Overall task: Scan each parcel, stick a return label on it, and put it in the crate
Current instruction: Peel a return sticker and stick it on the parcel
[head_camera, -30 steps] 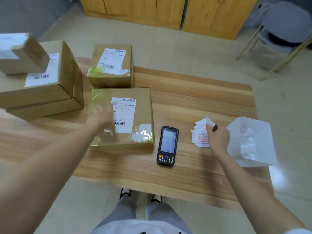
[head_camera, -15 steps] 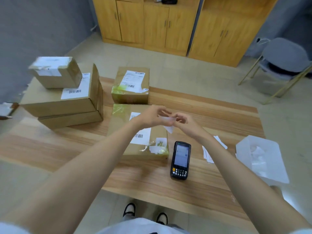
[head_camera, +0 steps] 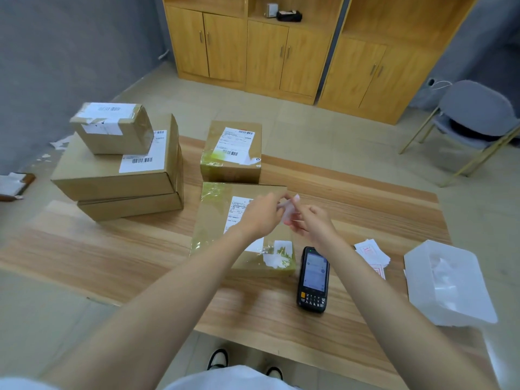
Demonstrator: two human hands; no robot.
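Cardboard parcels (head_camera: 118, 170) wait stacked at the left edge of the worktop (head_camera: 112, 254), out of the way. Mid-worktop lies the flat parcel (head_camera: 212, 218) now in hand, address side up for labelling. Above it the left hand (head_camera: 261, 215) and right hand (head_camera: 312, 223) both pinch a small return label (head_camera: 288, 211), seemingly peeling its backing. Just right, the scanner (head_camera: 313, 278) lies face up, then spare labels (head_camera: 371, 253) and a white tub (head_camera: 447, 282), all within reach.
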